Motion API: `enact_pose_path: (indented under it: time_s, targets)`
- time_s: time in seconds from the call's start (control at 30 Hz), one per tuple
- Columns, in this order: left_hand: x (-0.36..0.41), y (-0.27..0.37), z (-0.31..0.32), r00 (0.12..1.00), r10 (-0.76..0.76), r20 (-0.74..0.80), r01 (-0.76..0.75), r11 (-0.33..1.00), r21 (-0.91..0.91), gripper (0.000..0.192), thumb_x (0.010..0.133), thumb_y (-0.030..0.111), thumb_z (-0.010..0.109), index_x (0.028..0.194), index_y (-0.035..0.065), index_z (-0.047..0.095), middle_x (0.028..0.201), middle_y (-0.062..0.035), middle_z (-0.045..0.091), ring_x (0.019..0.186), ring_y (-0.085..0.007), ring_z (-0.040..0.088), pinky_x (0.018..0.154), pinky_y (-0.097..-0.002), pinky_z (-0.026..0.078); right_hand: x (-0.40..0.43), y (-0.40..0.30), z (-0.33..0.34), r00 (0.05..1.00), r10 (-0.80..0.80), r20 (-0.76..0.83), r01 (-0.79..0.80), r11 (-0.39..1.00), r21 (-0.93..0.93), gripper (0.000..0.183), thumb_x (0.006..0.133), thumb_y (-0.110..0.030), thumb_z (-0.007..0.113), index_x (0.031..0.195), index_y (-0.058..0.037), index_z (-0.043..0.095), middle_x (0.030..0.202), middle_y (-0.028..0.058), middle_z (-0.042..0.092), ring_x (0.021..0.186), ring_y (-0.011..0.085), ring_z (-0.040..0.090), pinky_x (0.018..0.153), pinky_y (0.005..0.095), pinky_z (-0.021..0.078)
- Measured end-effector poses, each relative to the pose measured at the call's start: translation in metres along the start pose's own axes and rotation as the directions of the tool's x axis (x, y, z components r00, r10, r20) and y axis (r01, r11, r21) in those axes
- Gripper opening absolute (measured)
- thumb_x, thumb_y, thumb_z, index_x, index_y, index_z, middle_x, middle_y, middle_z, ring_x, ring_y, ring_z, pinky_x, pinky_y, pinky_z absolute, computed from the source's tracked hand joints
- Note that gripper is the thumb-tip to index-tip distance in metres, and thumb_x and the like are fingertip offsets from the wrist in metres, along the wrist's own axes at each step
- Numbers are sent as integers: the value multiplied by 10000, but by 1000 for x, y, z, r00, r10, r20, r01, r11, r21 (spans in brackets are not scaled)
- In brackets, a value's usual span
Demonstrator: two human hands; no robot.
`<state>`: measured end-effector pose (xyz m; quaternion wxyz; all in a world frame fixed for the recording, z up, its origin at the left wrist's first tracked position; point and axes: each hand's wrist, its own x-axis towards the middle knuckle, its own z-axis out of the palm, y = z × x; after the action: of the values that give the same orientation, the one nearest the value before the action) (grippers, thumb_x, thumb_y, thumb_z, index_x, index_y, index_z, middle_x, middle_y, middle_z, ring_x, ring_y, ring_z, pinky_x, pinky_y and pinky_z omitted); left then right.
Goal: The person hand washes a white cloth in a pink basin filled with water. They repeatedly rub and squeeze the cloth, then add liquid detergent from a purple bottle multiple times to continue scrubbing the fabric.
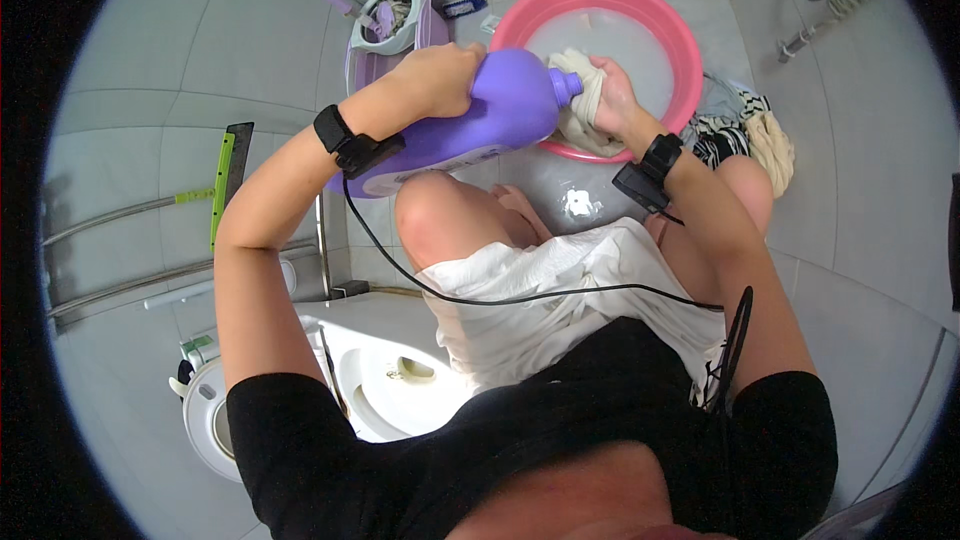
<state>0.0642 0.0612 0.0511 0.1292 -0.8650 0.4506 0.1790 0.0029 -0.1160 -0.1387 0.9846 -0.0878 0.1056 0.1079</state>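
My left hand [442, 79] grips a large purple plastic detergent bottle [510, 101] by its handle side. The bottle lies tilted on its side with its uncapped neck pointing right, right beside a wet cream cloth [581, 116]. My right hand [616, 96] holds that bunched cloth up at the near side of a round pink plastic basin [686, 67]. Cloudy whitish water [607, 37] fills the basin, and part of the cloth hangs down toward it. Whether any liquid leaves the bottle's mouth cannot be made out.
A lavender mop bucket [431, 22] with a mop [386, 19] and a scrub brush [465, 7] stand behind the bottle. Piled clothes [739, 135] lie right of the basin. A green squeegee [223, 184] is at left, above a white squat toilet [405, 397]. A black cable [525, 300] crosses my lap.
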Motion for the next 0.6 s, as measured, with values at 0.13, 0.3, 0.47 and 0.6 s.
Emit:
enact_pose_path:
  time_s: [0.13, 0.3, 0.47, 0.6]
  targets:
    - [4, 8, 3, 1000, 5, -1, -5, 1000, 24, 359, 617, 65, 526, 957, -5, 438, 736, -212, 559, 723, -356, 545, 629, -422, 435, 2, 4, -13, 1000, 14, -2, -14, 999, 31, 371, 794, -242, 305, 1048, 5, 415, 987, 148, 513, 857, 277, 524, 796, 400, 408]
    - [5, 13, 0, 999, 6, 53, -9, 998, 65, 337, 616, 68, 528, 936, -6, 455, 746, -207, 560, 740, -351, 545, 636, -418, 436, -4, 11, -15, 995, 66, -74, -67, 998, -9, 380, 781, -255, 311, 1032, 9, 422, 972, 149, 516, 840, 278, 527, 781, 403, 414]
    - [4, 5, 4, 999, 1, 33, -2, 999, 50, 349, 615, 64, 518, 951, -5, 460, 778, -203, 562, 769, -343, 543, 658, -405, 437, -11, 6, -13, 993, 106, 49, -100, 989, -109, 388, 775, -274, 300, 1013, 3, 432, 961, 154, 514, 832, 290, 527, 734, 425, 428]
    - [5, -2, 10, 998, -52, 38, 50, 997, 55, 350, 617, 64, 512, 955, -6, 458, 782, -205, 562, 773, -339, 544, 670, -400, 436, -13, 4, -9, 994, 104, 10, -103, 989, -110, 397, 771, -277, 299, 1021, 5, 425, 957, 156, 511, 830, 297, 525, 714, 429, 433]
